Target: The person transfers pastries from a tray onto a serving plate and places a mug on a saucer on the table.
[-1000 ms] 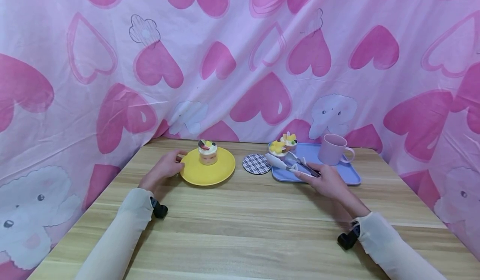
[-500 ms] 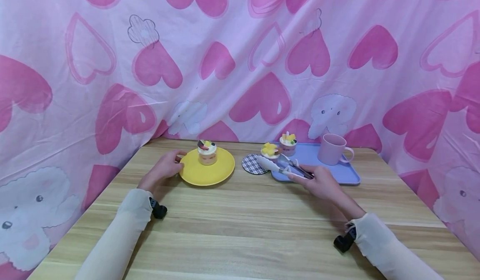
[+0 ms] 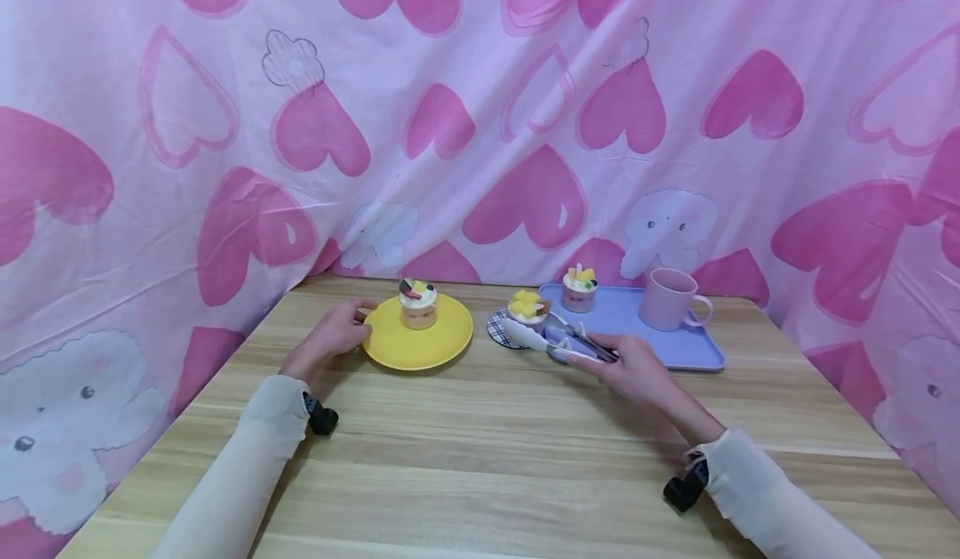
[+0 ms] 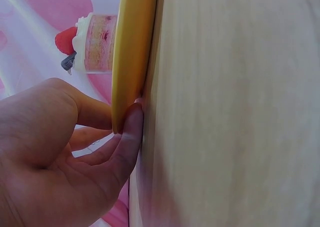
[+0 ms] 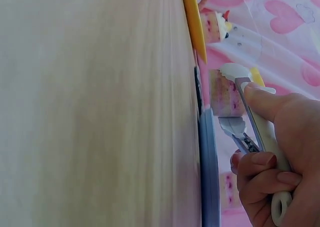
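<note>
My left hand [image 3: 328,334] holds the rim of a yellow plate [image 3: 420,355], pinching it between thumb and fingers in the left wrist view. On that plate stands a dessert cup [image 3: 417,315] topped with cream, red fruit and dark bits. My right hand [image 3: 636,366] grips white-and-grey tongs [image 5: 267,139], its thumb along one arm and fingers curled round the other. Between the tong tips is a second dessert cup [image 3: 527,304] with yellow fruit on top, held upright and overlapping the checked round coaster [image 3: 496,327] in the head view.
A blue tray [image 3: 682,355] at the right bears a third dessert cup [image 3: 579,290] at its back left and a pink mug [image 3: 666,299] with its handle to the right. A pink heart-patterned cloth [image 3: 450,42] hangs behind the wooden table [image 3: 450,459].
My right hand has moved left with the tongs, carrying the yellow-fruit dessert cup from over the tray's left end to over the coaster. My left hand stays at the plate.
</note>
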Demonstrator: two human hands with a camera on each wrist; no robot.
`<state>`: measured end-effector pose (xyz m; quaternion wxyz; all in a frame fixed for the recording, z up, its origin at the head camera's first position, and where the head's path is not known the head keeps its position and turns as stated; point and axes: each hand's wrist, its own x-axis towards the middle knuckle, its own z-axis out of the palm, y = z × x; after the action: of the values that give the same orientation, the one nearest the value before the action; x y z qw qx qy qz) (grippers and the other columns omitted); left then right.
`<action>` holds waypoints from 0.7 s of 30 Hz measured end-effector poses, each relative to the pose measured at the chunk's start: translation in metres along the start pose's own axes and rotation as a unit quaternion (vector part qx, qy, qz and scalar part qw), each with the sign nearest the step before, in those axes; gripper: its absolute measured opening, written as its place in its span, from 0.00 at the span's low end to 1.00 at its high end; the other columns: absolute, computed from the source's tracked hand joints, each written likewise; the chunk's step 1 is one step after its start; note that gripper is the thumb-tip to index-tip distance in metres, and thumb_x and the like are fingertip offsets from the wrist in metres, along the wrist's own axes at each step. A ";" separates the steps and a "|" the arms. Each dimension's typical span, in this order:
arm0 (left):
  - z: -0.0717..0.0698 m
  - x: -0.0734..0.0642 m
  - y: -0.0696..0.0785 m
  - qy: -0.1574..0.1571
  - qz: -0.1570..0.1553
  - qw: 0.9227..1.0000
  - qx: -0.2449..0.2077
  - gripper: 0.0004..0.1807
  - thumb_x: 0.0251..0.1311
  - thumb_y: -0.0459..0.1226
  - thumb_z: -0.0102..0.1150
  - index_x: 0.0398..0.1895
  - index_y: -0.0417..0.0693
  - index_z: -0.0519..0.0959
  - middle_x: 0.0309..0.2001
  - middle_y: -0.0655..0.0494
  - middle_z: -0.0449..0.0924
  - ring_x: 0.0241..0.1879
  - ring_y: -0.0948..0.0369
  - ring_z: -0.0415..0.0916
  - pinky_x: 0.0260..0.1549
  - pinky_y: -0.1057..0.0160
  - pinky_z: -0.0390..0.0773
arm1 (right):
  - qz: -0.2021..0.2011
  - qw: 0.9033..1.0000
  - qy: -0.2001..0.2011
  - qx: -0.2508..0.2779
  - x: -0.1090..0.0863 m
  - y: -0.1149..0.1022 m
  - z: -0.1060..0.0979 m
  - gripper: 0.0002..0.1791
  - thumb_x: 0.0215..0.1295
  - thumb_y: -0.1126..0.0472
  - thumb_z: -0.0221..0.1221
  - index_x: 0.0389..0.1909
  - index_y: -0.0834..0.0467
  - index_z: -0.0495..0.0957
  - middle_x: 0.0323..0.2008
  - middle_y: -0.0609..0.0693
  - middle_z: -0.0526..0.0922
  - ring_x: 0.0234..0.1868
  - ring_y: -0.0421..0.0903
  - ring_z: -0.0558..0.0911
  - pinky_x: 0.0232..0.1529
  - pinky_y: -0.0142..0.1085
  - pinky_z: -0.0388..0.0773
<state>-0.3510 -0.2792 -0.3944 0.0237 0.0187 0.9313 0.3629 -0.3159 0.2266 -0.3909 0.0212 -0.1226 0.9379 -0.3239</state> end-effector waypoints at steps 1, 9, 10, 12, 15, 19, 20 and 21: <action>0.000 0.000 0.000 -0.001 0.001 1.000 0.000 0.31 0.74 0.32 0.52 0.79 0.36 0.66 0.68 0.29 0.74 0.62 0.42 0.77 0.60 0.48 0.83 | 0.002 1.000 -0.003 0.004 0.000 -0.001 0.001 0.54 0.62 0.23 0.66 0.80 0.53 0.70 0.54 0.57 0.84 0.44 0.50 0.77 0.34 0.36 0.70; 0.001 -0.002 0.005 -0.001 0.005 1.000 0.003 0.31 0.74 0.31 0.52 0.79 0.35 0.65 0.67 0.28 0.75 0.62 0.41 0.77 0.58 0.49 0.83 | 0.011 0.999 -0.023 0.027 -0.003 -0.012 0.011 0.53 0.61 0.25 0.68 0.81 0.49 0.70 0.33 0.52 0.77 0.25 0.48 0.71 0.23 0.33 0.67; 0.001 -0.002 0.005 -0.001 0.007 1.000 0.005 0.31 0.74 0.31 0.52 0.79 0.34 0.66 0.67 0.27 0.75 0.62 0.41 0.77 0.57 0.50 0.83 | 0.009 0.999 -0.026 0.026 -0.004 -0.014 0.012 0.53 0.62 0.25 0.68 0.81 0.49 0.70 0.32 0.52 0.77 0.25 0.48 0.70 0.22 0.33 0.67; 0.001 -0.002 0.004 0.000 0.012 1.000 0.005 0.31 0.74 0.31 0.52 0.79 0.34 0.65 0.67 0.27 0.75 0.61 0.41 0.77 0.56 0.51 0.83 | 0.001 0.999 -0.027 0.027 -0.004 -0.018 0.014 0.52 0.62 0.25 0.67 0.80 0.50 0.71 0.34 0.52 0.79 0.25 0.47 0.70 0.23 0.34 0.67; 0.001 -0.001 0.003 0.001 0.013 1.000 0.002 0.31 0.74 0.31 0.52 0.79 0.34 0.66 0.67 0.27 0.75 0.60 0.42 0.77 0.54 0.53 0.83 | -0.002 0.999 -0.028 0.034 -0.003 -0.023 0.019 0.52 0.61 0.24 0.67 0.80 0.49 0.72 0.40 0.54 0.81 0.27 0.47 0.69 0.23 0.34 0.67; 0.001 -0.001 0.003 0.000 0.011 1.000 0.000 0.31 0.74 0.31 0.51 0.79 0.34 0.66 0.66 0.28 0.75 0.59 0.43 0.77 0.53 0.54 0.83 | -0.010 0.998 -0.027 0.048 -0.001 -0.030 0.026 0.51 0.61 0.24 0.68 0.79 0.49 0.73 0.44 0.55 0.83 0.26 0.46 0.68 0.23 0.34 0.66; 0.000 -0.001 0.003 -0.001 0.012 1.000 0.000 0.31 0.74 0.31 0.51 0.79 0.34 0.65 0.66 0.27 0.75 0.59 0.43 0.77 0.53 0.54 0.84 | -0.014 0.998 -0.028 0.051 -0.001 -0.032 0.027 0.51 0.61 0.25 0.68 0.79 0.49 0.73 0.43 0.55 0.84 0.25 0.46 0.67 0.22 0.34 0.66; 0.000 -0.001 0.003 -0.002 0.012 1.000 0.001 0.31 0.74 0.31 0.51 0.79 0.34 0.65 0.66 0.27 0.75 0.59 0.43 0.78 0.53 0.54 0.84 | -0.017 0.998 -0.027 0.051 0.000 -0.034 0.029 0.50 0.61 0.25 0.69 0.78 0.49 0.74 0.42 0.54 0.84 0.25 0.46 0.68 0.22 0.33 0.67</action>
<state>-0.3502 -0.2770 -0.3926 0.0214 0.0311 0.9312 0.3627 -0.3049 0.1835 -0.3930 0.0468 -0.1458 0.9170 -0.3684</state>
